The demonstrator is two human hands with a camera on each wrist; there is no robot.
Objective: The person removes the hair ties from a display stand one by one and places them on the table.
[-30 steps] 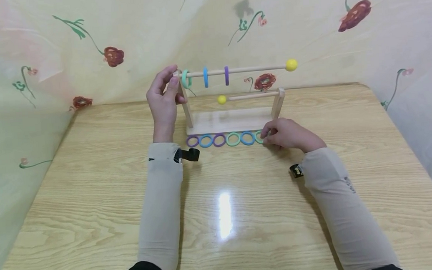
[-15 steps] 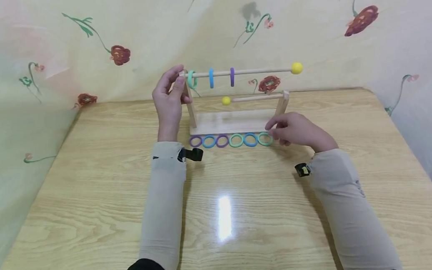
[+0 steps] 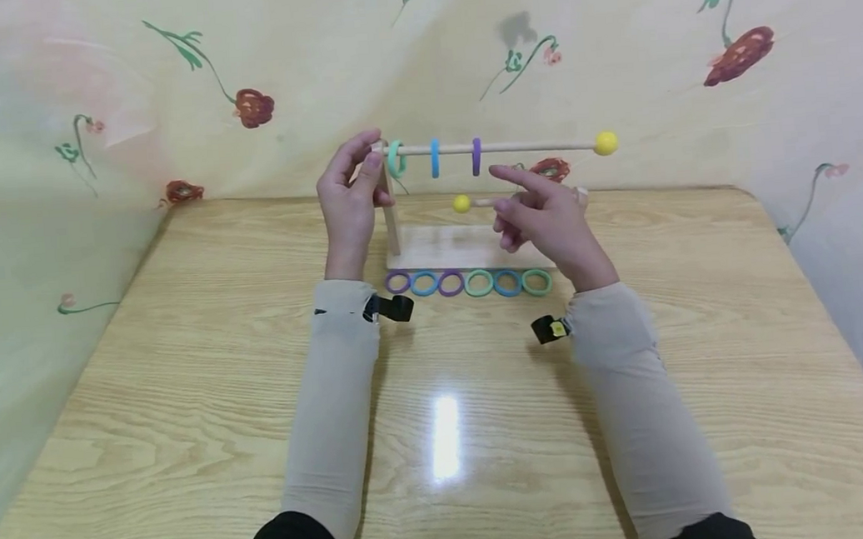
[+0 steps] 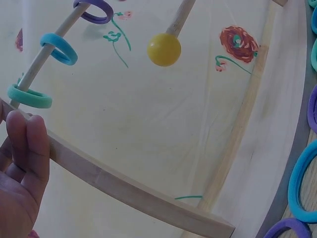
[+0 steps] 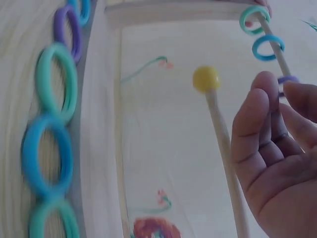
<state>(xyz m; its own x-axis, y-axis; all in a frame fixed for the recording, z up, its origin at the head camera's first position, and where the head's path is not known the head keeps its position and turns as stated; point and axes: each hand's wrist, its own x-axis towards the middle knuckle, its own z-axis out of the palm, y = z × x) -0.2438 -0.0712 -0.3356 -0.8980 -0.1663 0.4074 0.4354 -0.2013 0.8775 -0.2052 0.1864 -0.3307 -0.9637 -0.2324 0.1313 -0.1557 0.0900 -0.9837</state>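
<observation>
My left hand (image 3: 349, 204) grips the top of the left post of a wooden stand (image 3: 438, 257); its fingers (image 4: 37, 141) show by the post in the left wrist view. From that post an upper rod (image 3: 536, 146) runs right to a yellow ball (image 3: 606, 143). Hanging on this rod are a green ring (image 3: 391, 160), a blue ring (image 3: 435, 159) and a purple ring (image 3: 477, 158). Just below the purple ring, my right hand (image 3: 556, 226) is raised with its index finger stretched out, holding nothing. It partly covers a lower rod (image 5: 224, 134) tipped with a yellow ball (image 3: 461, 204).
Several purple, blue and green rings lie in a row along the stand's front edge, ending at the right with a green ring (image 3: 538, 294). The wooden table (image 3: 207, 385) meets a flowered wall covering (image 3: 327, 68) behind the stand.
My right hand has left the green ring at the row's right end and risen up and left to the hanging purple ring. My left hand keeps its grip. The head view has shifted slightly.
</observation>
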